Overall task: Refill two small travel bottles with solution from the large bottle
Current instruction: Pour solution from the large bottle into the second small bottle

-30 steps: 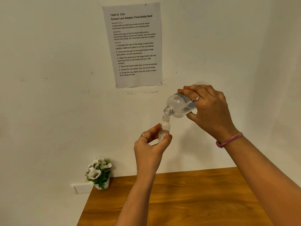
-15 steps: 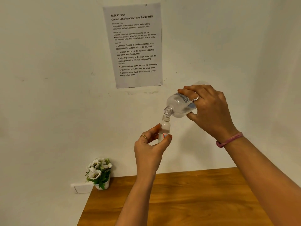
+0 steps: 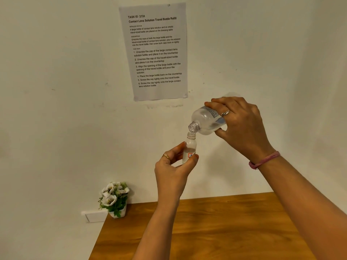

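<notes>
While the right hand (image 3: pixel 242 126) grips the large bottle (image 3: pixel 205 120) around its body, fingers curled over the top and thumb underneath, the bottle is tipped well over with its uncapped neck pointing down and to the left. Its open mouth sits just above the open mouth of the small travel bottle (image 3: pixel 190 148), nearly touching it; whether liquid is running between them cannot be told. The travel bottle stands upright in the air, pinched low on its body between the thumb and fingers of the left hand (image 3: pixel 173 167), so that its neck and shoulders rise clear above the fingertips. It is translucent white with a small orange-and-white label near the thumb. The large bottle is clear, with a printed label partly hidden under the right hand's fingers, and some liquid shows in its lower side. Both bottles are held up in front of a pale wall, well above the wooden table (image 3: pixel 225 231) that fills the lower part of the view. A ring shows on a finger of each hand, and a pink band (image 3: pixel 263 160) circles the right wrist. On the wall above the hands hangs a printed instruction sheet (image 3: pixel 156 51). At the table's far left corner, against the wall, stands a small white pot of artificial flowers (image 3: pixel 114 198), beside a white wall outlet (image 3: pixel 94 216).
</notes>
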`<state>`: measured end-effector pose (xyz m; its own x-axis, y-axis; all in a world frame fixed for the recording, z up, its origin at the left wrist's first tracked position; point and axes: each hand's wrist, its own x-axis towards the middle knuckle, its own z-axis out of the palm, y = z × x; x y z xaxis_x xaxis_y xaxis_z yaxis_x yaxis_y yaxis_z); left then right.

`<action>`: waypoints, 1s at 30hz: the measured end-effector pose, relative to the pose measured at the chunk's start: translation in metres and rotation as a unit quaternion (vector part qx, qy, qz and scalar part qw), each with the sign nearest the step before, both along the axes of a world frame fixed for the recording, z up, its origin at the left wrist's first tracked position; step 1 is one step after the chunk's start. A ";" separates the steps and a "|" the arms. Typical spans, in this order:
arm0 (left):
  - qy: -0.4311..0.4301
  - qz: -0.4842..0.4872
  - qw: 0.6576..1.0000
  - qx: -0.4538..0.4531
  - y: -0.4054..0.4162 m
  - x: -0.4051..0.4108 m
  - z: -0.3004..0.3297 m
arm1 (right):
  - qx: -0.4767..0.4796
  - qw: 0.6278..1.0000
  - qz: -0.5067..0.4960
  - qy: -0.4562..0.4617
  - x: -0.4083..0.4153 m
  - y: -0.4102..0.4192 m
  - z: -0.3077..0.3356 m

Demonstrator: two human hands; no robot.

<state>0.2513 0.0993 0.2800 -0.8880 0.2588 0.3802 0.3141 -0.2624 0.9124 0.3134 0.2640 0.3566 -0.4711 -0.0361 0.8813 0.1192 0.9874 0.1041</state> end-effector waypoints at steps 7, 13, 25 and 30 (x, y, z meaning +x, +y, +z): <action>0.000 -0.002 1.000 0.000 0.000 -0.001 -0.001 | -0.003 1.000 0.000 -0.003 -0.001 0.000 0.000; -0.002 0.001 1.000 -0.001 -0.001 -0.003 -0.001 | -0.004 1.000 0.000 -0.006 -0.003 -0.001 -0.001; -0.006 -0.001 1.000 0.006 -0.002 -0.003 -0.002 | 0.003 1.000 -0.001 0.002 -0.002 -0.003 -0.001; -0.004 -0.002 1.000 0.004 -0.002 -0.003 -0.001 | 0.003 1.000 0.002 0.001 -0.002 -0.004 -0.001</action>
<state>0.2486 0.0972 0.2785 -0.8897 0.2594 0.3756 0.3066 -0.2700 0.9127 0.3110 0.2597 0.3561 -0.4696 -0.0429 0.8818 0.1150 0.9873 0.1093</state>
